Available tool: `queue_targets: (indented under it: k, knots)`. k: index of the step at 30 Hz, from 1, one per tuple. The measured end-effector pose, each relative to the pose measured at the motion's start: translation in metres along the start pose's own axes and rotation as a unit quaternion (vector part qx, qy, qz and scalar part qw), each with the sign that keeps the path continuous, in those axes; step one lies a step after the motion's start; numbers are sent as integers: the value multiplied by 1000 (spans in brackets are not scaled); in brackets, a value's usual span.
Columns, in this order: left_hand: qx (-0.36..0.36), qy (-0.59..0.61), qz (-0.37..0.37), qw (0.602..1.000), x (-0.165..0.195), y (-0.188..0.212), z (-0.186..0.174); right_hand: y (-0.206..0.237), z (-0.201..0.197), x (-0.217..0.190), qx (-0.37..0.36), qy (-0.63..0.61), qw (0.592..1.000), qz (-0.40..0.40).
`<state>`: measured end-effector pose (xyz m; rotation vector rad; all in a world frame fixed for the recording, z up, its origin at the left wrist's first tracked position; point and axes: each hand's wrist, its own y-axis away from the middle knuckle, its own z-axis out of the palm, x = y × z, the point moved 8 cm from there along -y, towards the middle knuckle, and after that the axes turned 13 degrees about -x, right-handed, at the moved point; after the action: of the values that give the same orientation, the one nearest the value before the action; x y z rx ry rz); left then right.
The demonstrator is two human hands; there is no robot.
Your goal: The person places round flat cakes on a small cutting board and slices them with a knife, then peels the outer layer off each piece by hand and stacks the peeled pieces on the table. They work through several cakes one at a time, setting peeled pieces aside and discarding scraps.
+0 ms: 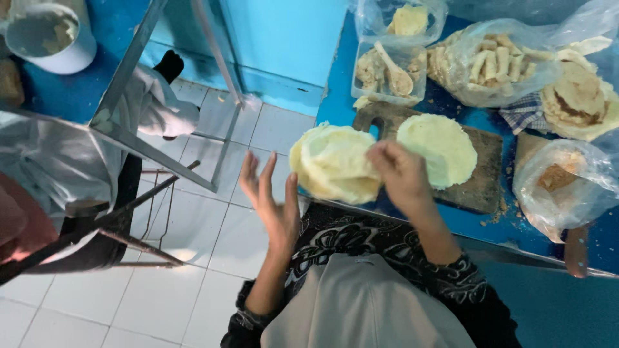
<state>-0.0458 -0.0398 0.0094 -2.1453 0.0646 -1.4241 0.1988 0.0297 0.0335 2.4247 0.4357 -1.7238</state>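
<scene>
Pale yellow dough round (332, 161), floppy, held above table edge.

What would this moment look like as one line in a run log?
right hand: holds flat dough round | left hand: open, apart from it | second dough round: on wooden board | blue table

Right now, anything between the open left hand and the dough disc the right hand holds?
Nothing. In the head view the gap between the left hand and the dough disc gripped by the right hand is empty air, with white floor tiles below.
</scene>
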Motion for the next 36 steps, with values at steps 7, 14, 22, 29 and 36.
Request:
queue_targets:
  k: [7, 14, 22, 29, 36]
  knots:
    - [-154, -168, 257, 939, 71, 35, 49, 21, 28, -23, 26, 196, 978, -68]
    - [-191, -193, 219, 937, 48, 37, 65, -13, 7, 39, -7, -134, 991, -5]
    - [-195, -202, 216, 935, 47, 36, 64, -24, -91, 31, 185, -427, 882, -72]
    - [-225, -120, 206, 945, 73, 9, 39, -8, -125, -26, 92, -307, 942, -104]
    - [-377, -14, -22, 926, 63, -24, 42, -12, -83, -17, -52, -296, 954, -8]
